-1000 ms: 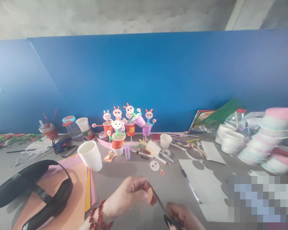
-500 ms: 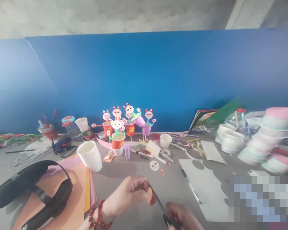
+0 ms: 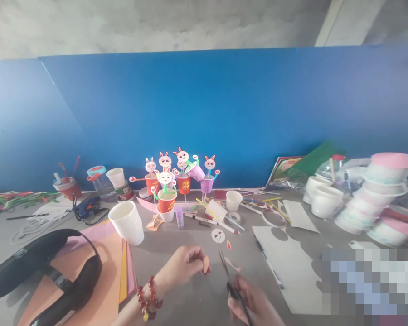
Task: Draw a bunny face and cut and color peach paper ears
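Note:
My left hand (image 3: 185, 263), with a red bead bracelet (image 3: 147, 294) on the wrist, pinches a small orange paper piece (image 3: 206, 264) over the grey table (image 3: 197, 301). My right hand (image 3: 255, 305) grips a pair of scissors (image 3: 228, 276) at the bottom edge, blades pointing up and away just right of the orange piece. A thin pink paper scrap (image 3: 233, 264) lies beside the blades. A round white paper bunny face (image 3: 218, 235) and a tiny red paper bit (image 3: 229, 245) rest on the table beyond them.
Paper-cup bunny figures (image 3: 177, 179) stand at the back by the blue wall (image 3: 204, 117). A stack of white cups (image 3: 127, 222), coloured paper sheets (image 3: 112, 267), a black headset (image 3: 44, 271), a glue gun (image 3: 86, 206), pens (image 3: 204, 219), cut white paper (image 3: 285, 262) and stacked bowls (image 3: 377, 203) surround the hands.
The scissors have come off the orange piece and swung to a steeper angle. A pink scrap now lies by the blades. Both hands sit slightly higher in view.

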Tool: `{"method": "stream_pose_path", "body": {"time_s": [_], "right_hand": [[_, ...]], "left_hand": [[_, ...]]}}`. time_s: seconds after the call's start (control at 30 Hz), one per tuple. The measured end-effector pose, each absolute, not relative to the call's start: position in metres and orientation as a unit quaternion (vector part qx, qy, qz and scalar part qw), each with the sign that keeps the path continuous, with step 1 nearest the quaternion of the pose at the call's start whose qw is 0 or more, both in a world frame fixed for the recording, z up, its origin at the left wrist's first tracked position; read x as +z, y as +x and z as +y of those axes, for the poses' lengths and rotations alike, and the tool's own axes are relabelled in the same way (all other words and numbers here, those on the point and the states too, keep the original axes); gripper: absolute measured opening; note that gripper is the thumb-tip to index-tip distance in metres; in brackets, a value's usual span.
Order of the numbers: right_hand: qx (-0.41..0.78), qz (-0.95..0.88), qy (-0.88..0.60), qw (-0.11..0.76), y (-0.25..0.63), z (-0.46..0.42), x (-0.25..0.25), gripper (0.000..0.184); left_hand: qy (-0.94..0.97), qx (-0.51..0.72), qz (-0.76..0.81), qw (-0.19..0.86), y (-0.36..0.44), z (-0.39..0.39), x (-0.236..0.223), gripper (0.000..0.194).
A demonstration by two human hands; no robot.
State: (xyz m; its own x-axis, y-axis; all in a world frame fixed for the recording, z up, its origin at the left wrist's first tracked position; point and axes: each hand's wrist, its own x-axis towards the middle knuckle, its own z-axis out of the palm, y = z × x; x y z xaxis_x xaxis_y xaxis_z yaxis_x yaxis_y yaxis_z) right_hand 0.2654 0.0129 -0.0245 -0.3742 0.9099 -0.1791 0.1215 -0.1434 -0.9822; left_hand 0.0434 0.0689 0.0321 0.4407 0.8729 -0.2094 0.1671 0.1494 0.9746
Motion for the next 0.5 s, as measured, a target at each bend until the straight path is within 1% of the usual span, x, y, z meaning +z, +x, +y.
{"method": "stream_pose_path", "body": {"time_s": [0.17, 0.33, 0.5], "right_hand": [[0.538, -0.559, -0.495, 0.392, 0.252, 0.027, -0.027, 0.026], [0.536, -0.518, -0.481, 0.462, 0.228, 0.038, -0.016, 0.021], [0.558, -0.471, -0.49, 0.477, 0.221, 0.037, -0.017, 0.018]], "left_hand": [[0.59, 0.252, 0.439, 0.629, 0.045, 0.063, 0.024, 0.005], [0.623, 0.214, 0.445, 0.607, 0.048, 0.057, 0.03, 0.005], [0.649, 0.203, 0.483, 0.552, 0.046, 0.053, 0.03, 0.01]]}}
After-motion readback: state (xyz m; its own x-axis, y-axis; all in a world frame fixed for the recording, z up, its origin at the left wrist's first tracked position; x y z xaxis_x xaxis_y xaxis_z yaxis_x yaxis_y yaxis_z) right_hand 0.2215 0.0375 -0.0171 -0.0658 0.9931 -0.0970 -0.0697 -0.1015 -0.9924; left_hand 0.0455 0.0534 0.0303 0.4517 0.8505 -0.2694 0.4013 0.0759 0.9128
